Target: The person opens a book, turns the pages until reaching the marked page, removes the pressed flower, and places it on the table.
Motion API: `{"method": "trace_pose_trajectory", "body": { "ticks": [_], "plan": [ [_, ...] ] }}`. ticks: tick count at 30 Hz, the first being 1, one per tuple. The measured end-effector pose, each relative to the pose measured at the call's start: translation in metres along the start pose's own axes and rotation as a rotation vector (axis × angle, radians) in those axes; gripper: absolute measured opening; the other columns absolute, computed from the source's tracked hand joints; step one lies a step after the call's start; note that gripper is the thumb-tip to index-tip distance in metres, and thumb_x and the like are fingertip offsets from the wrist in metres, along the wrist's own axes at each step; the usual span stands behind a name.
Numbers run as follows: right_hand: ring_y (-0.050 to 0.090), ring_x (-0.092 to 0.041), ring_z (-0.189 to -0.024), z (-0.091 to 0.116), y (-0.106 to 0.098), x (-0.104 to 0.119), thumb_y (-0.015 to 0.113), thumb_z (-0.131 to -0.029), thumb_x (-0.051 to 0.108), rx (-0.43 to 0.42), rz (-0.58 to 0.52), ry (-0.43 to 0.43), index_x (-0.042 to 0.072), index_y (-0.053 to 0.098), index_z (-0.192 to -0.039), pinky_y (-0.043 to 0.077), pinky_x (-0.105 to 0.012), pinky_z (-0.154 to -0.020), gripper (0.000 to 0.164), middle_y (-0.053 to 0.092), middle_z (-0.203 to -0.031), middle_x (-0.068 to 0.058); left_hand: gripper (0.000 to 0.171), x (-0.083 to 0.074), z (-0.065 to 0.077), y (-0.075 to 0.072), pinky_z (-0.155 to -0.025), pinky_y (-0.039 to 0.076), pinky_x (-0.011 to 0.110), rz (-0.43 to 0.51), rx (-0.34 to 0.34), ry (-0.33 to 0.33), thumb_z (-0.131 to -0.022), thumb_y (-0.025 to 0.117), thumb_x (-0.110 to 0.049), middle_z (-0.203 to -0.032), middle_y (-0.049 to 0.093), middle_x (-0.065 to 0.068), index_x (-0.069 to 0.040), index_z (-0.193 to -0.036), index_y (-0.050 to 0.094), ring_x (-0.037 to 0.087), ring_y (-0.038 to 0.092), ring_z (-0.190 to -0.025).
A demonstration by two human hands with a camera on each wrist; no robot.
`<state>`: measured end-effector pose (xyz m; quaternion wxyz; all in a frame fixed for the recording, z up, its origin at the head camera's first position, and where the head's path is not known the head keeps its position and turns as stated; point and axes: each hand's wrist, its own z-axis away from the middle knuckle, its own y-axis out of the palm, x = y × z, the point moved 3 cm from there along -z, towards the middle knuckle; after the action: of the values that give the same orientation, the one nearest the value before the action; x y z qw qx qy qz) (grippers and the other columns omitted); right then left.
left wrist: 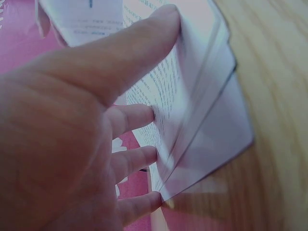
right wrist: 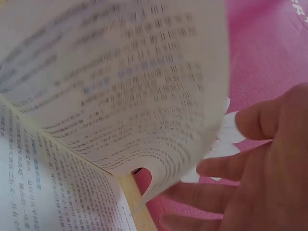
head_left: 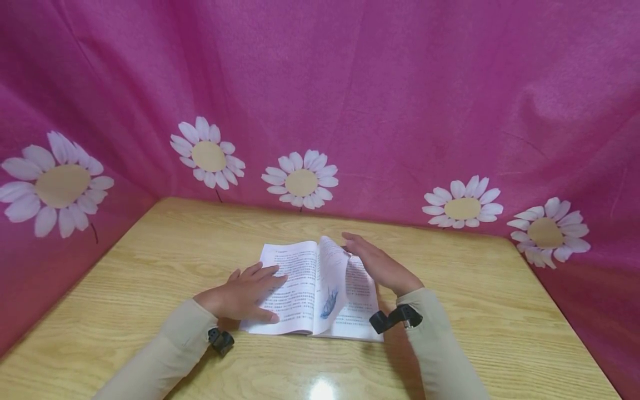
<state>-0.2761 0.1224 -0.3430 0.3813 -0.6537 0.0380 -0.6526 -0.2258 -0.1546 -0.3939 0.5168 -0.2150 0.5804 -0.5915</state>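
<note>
An open book [head_left: 295, 289] with printed text lies on the wooden table. One of its leaves [head_left: 331, 278], with a small blue-grey drawing near the bottom, stands lifted and curved over the right-hand page [head_left: 361, 294]. My left hand [head_left: 245, 294] rests on the left-hand page with its fingers spread; thumb and fingertips touch the paper in the left wrist view. At the far right side of the raised leaf is my right hand [head_left: 382, 264]. In the right wrist view its fingers [right wrist: 207, 196] are extended at the leaf's curled edge, without a visible pinch; some fingertips are hidden behind the paper.
The light wooden table [head_left: 475, 311] extends around the book. A magenta cloth [head_left: 375, 111] with large white daisies hangs behind the table and along both sides. Black straps with small devices [head_left: 395, 319] sit on both wrists over beige sleeves [head_left: 440, 344].
</note>
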Motion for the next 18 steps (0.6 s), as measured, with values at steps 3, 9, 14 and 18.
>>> {"method": "trace_pose_trajectory", "body": {
  "ticks": [3,9,14,18],
  "plan": [
    [0.033,-0.029,-0.140,0.000,0.001,0.002,0.037,-0.102,0.039,0.009,-0.028,-0.029,0.029,0.027,-0.152,0.021,-0.061,-0.110,0.052,0.046,-0.147,-0.004,0.086,0.000,0.000,0.000,-0.107,0.008,0.070,-0.003,-0.003,0.008,-0.081,0.068,-0.057,-0.159,0.019,0.007,-0.025,-0.152,0.032,0.040,0.009,-0.145],
    [0.036,-0.032,-0.138,0.000,0.003,0.007,0.066,-0.090,0.038,-0.003,0.083,-0.121,0.029,0.025,-0.152,0.031,-0.060,-0.106,0.075,0.043,-0.148,-0.007,0.084,-0.001,0.002,-0.001,-0.107,0.007,0.070,0.007,-0.012,0.022,-0.082,0.068,-0.055,-0.159,0.019,0.008,-0.023,-0.152,0.032,0.040,0.008,-0.145],
    [0.030,-0.033,-0.141,0.000,0.006,0.010,0.075,-0.078,0.050,-0.035,0.142,-0.142,0.027,0.021,-0.154,0.029,-0.058,-0.108,0.096,0.032,-0.155,-0.007,0.085,-0.001,0.002,-0.001,-0.108,0.007,0.069,0.014,-0.002,0.011,-0.082,0.068,-0.055,-0.160,0.019,0.008,-0.023,-0.152,0.032,0.040,0.008,-0.145],
    [0.008,-0.030,-0.147,-0.001,0.009,0.012,0.078,-0.073,0.055,-0.097,0.214,-0.146,0.025,0.011,-0.156,0.012,-0.063,-0.112,0.110,0.011,-0.161,-0.007,0.085,-0.001,0.002,-0.001,-0.108,0.007,0.069,0.017,0.001,0.013,-0.082,0.068,-0.055,-0.159,0.019,0.008,-0.023,-0.152,0.032,0.040,0.008,-0.145]
  ]
}}
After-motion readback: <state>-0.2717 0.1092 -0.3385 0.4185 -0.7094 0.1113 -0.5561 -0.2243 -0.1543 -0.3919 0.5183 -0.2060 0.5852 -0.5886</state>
